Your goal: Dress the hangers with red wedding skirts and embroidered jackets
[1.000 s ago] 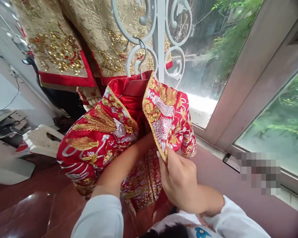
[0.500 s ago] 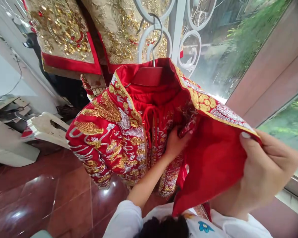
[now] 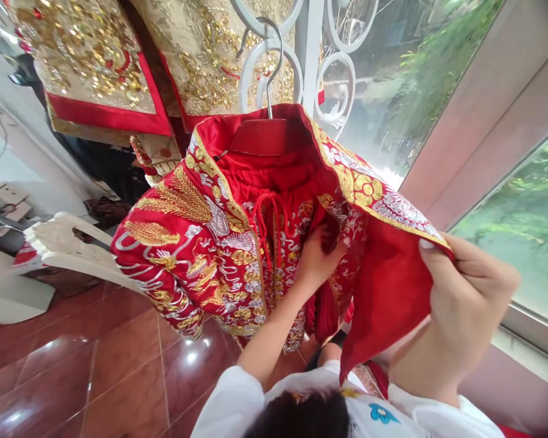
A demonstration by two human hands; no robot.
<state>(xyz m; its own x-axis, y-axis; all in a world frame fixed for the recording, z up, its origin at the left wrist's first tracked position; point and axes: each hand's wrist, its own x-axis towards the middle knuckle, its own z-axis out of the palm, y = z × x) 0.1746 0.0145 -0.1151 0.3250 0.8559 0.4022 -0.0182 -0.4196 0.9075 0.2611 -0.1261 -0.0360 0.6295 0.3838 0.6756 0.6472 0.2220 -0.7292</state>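
Observation:
A red jacket (image 3: 196, 243) with gold and silver embroidery hangs on a red hanger (image 3: 260, 135) hooked on a white scrolled window grille (image 3: 308, 67). My right hand (image 3: 461, 304) pinches the edge of the jacket's right front panel and holds it pulled open, showing the plain red lining. My left hand (image 3: 317, 258) reaches inside the open jacket, its fingers closed on the embroidered red skirt fabric (image 3: 285, 243) beneath, near a red drawstring.
Two gold embroidered garments with red borders (image 3: 95, 67) hang behind at upper left. A white chair (image 3: 68, 243) stands at left on glossy red-brown floor tiles (image 3: 73, 377). A window frame (image 3: 475, 121) and sill run along the right.
My right hand has drawn the front panel out to the right, opening the jacket. My left hand, earlier hidden behind the panel, now shows gripping the fabric inside.

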